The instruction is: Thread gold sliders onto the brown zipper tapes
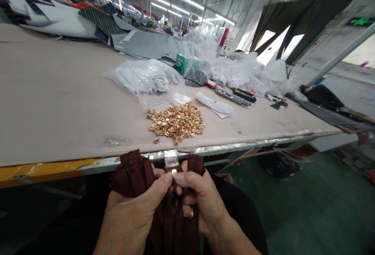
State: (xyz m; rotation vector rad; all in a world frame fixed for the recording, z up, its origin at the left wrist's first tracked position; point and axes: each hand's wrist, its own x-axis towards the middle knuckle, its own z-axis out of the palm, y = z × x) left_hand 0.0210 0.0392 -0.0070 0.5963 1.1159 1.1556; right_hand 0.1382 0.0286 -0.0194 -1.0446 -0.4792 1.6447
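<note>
Below the table's front edge, my left hand (137,204) and my right hand (199,196) both grip a bundle of dark brown zipper tapes (137,171). Thumbs and forefingers meet in a pinch around a small gold zipper slider (174,172) at the end of one tape. A ring shows on my right hand. On the table just beyond lies a heap of gold zipper sliders (176,121), with one or two loose ones at its near edge.
The long beige work table (58,102) has a taped front edge. Clear plastic bags (146,76) of grey pieces, a green box (184,63), hand tools (231,97) and stacked fabric lie further back. Green floor is to the right.
</note>
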